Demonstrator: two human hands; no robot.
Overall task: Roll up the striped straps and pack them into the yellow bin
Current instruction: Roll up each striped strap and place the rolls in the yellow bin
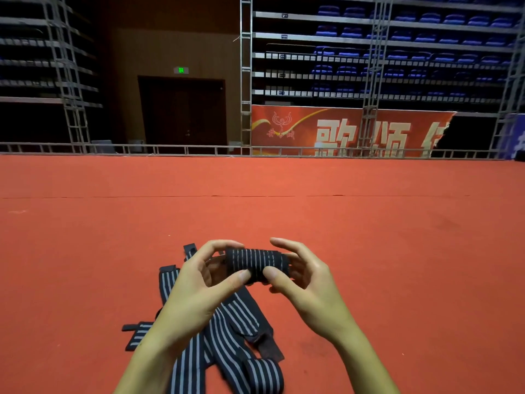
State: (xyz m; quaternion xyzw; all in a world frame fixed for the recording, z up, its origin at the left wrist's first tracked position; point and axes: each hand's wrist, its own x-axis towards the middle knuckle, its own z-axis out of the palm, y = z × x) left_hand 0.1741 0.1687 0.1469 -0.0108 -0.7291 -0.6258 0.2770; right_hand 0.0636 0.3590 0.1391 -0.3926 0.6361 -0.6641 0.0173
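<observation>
The person is holding a rolled strap up in front of the chest, well above the red carpet. The left hand is curling round the roll's left end, its thumb pressing the near side and its fingers arching over the top. The right hand is grasping the right end, with the thumb on the near side and the index finger stretched out above the roll. The roll is looking tight and nearly complete (any loose tail is hidden behind it or under the palms, so that cannot be told).

Below the hands, a pile of loose straps is lying flat and crossed on the carpet, waiting to be rolled.

To do this step well, the person is probably needing to keep both thumbs pressing the outer layer so the coil is not springing open, and to keep the striped edges lined up so the roll is not coning out at one end. The closing end likely wants pressing down firmly before either hand lets go.

The yellow bin is not showing anywhere in the view, so packing will call for looking for it first.
</observation>
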